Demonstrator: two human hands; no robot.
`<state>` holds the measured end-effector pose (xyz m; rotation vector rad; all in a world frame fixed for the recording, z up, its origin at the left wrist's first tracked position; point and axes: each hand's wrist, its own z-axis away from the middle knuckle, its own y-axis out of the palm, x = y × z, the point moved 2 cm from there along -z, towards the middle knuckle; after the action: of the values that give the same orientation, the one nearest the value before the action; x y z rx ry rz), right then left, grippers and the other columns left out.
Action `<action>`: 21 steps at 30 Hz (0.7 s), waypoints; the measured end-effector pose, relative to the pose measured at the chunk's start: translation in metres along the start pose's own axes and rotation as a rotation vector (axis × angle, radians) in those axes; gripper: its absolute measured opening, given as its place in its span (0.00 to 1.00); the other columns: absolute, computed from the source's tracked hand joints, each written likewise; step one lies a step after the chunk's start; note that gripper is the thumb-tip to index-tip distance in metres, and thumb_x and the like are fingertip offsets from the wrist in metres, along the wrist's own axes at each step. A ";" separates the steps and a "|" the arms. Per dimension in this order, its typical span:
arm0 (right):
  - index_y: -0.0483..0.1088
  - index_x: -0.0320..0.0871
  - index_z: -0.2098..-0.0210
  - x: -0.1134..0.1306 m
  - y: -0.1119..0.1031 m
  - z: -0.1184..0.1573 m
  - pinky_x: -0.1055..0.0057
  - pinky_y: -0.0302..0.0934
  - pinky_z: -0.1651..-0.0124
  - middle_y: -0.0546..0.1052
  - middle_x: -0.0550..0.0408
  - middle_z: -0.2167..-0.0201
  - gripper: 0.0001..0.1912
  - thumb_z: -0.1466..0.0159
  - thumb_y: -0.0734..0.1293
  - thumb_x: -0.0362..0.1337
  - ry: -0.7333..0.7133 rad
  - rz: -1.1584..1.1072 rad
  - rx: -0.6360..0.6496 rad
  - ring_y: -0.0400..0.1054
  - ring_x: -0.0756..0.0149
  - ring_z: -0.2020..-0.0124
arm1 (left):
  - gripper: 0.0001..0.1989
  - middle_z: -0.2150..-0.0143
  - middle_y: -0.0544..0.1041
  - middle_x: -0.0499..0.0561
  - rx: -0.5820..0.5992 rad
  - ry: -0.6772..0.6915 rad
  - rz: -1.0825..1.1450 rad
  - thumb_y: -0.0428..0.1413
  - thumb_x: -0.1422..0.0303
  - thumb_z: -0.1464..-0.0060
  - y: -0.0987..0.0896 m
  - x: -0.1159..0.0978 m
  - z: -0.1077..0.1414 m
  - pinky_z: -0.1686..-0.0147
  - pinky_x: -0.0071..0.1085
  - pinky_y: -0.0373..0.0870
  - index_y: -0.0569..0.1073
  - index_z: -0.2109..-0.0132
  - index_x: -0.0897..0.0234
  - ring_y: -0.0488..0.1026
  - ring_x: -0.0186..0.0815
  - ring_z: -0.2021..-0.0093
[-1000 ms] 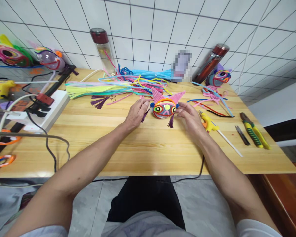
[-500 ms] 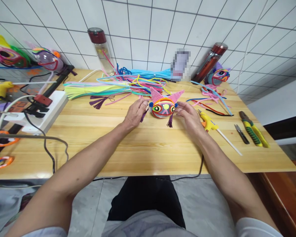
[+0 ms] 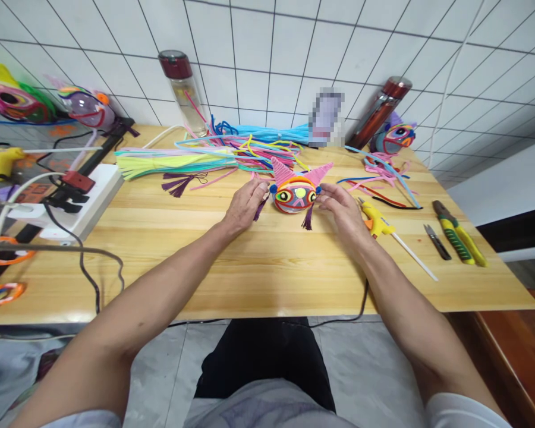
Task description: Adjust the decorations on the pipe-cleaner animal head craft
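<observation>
The mask (image 3: 295, 194) is set on the table (image 3: 267, 267), face turned toward the wearer, long axis running left to right, two pink horns angled up and outward. It is flanked by the left hand (image 3: 245, 207) and right hand (image 3: 342, 209); fingers are loosely spread, fingertips touching its sides, nothing clamped. A glue gun (image 3: 375, 220) lies just right.

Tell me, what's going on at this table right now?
A person sits at a wooden table with both hands around a small colourful craft head that has pink pointed ears. The left hand touches its left side, the right hand its right side. A pile of pipe cleaners lies behind it. A yellow glue gun, snips and pliers lie to the right.
</observation>
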<state>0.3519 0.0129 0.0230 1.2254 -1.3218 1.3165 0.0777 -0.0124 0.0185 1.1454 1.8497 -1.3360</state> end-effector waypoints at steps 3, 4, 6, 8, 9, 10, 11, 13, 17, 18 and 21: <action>0.76 0.50 0.49 -0.001 -0.001 0.000 0.50 0.72 0.40 0.84 0.52 0.50 0.22 0.43 0.73 0.44 -0.011 0.013 0.005 0.78 0.52 0.45 | 0.26 0.55 0.82 0.57 0.006 -0.002 0.015 0.44 0.48 0.27 0.001 0.000 0.000 0.47 0.41 0.75 0.79 0.50 0.61 0.79 0.44 0.53; 0.76 0.50 0.49 -0.002 -0.001 -0.001 0.51 0.72 0.40 0.84 0.53 0.50 0.22 0.43 0.73 0.44 -0.013 0.018 0.007 0.78 0.52 0.45 | 0.26 0.55 0.82 0.57 0.004 -0.001 0.021 0.45 0.47 0.27 0.001 0.000 0.000 0.47 0.41 0.75 0.79 0.50 0.61 0.79 0.44 0.52; 0.76 0.51 0.48 -0.004 -0.002 -0.001 0.51 0.72 0.41 0.84 0.53 0.49 0.22 0.42 0.73 0.44 -0.015 0.026 0.005 0.78 0.53 0.45 | 0.26 0.54 0.83 0.56 0.002 0.000 0.029 0.45 0.47 0.27 0.001 0.001 0.000 0.46 0.40 0.74 0.79 0.49 0.60 0.79 0.44 0.52; 0.76 0.51 0.48 -0.004 -0.003 -0.001 0.52 0.72 0.41 0.84 0.53 0.49 0.22 0.42 0.73 0.44 -0.018 0.026 0.002 0.78 0.53 0.45 | 0.27 0.53 0.83 0.56 0.001 -0.008 0.039 0.45 0.47 0.27 0.001 0.002 -0.001 0.46 0.40 0.74 0.79 0.49 0.61 0.79 0.43 0.52; 0.76 0.51 0.48 -0.004 -0.003 -0.001 0.52 0.72 0.41 0.84 0.53 0.49 0.22 0.42 0.73 0.44 -0.019 0.023 0.004 0.78 0.53 0.45 | 0.27 0.52 0.83 0.56 0.000 -0.016 0.047 0.45 0.47 0.27 0.001 0.002 -0.001 0.46 0.39 0.74 0.79 0.48 0.61 0.79 0.42 0.52; 0.76 0.51 0.48 -0.004 -0.003 -0.001 0.52 0.72 0.41 0.84 0.53 0.49 0.22 0.42 0.73 0.44 -0.019 0.019 0.006 0.78 0.53 0.45 | 0.27 0.52 0.83 0.57 -0.003 -0.024 0.055 0.45 0.47 0.27 0.001 0.002 -0.001 0.46 0.39 0.74 0.79 0.47 0.61 0.80 0.42 0.53; 0.76 0.50 0.48 -0.004 -0.002 -0.001 0.52 0.72 0.41 0.84 0.53 0.48 0.22 0.42 0.73 0.44 -0.017 0.015 0.007 0.78 0.53 0.45 | 0.27 0.53 0.83 0.57 -0.005 -0.032 0.060 0.45 0.47 0.27 0.000 0.003 -0.001 0.46 0.39 0.74 0.79 0.47 0.62 0.80 0.42 0.53; 0.76 0.50 0.48 -0.003 -0.001 -0.002 0.52 0.72 0.41 0.84 0.52 0.49 0.23 0.43 0.73 0.44 -0.009 0.009 0.001 0.79 0.53 0.45 | 0.28 0.54 0.83 0.56 -0.009 -0.040 0.060 0.45 0.46 0.28 0.000 0.002 -0.002 0.47 0.40 0.74 0.79 0.47 0.61 0.79 0.42 0.55; 0.75 0.50 0.47 -0.004 0.003 0.000 0.52 0.70 0.37 0.84 0.53 0.48 0.23 0.43 0.72 0.43 -0.017 0.009 0.026 0.78 0.54 0.44 | 0.30 0.56 0.83 0.55 -0.001 -0.057 0.080 0.46 0.42 0.29 -0.001 0.001 -0.001 0.49 0.41 0.75 0.79 0.46 0.60 0.78 0.43 0.57; 0.75 0.50 0.46 -0.004 0.004 0.001 0.52 0.69 0.36 0.84 0.53 0.48 0.24 0.42 0.71 0.42 -0.035 0.027 0.038 0.78 0.54 0.44 | 0.30 0.57 0.83 0.55 0.000 -0.067 0.091 0.46 0.41 0.29 -0.001 0.001 -0.001 0.50 0.41 0.75 0.79 0.46 0.60 0.78 0.43 0.57; 0.76 0.49 0.44 -0.002 0.004 0.004 0.51 0.69 0.37 0.84 0.54 0.52 0.25 0.41 0.69 0.41 -0.110 0.178 0.038 0.78 0.55 0.48 | 0.31 0.59 0.82 0.55 -0.006 -0.092 0.127 0.47 0.39 0.31 -0.001 0.004 -0.002 0.50 0.41 0.76 0.79 0.47 0.60 0.78 0.43 0.58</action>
<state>0.3482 0.0086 0.0201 1.2434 -1.5194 1.4213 0.0753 -0.0097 0.0159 1.1579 1.6858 -1.2886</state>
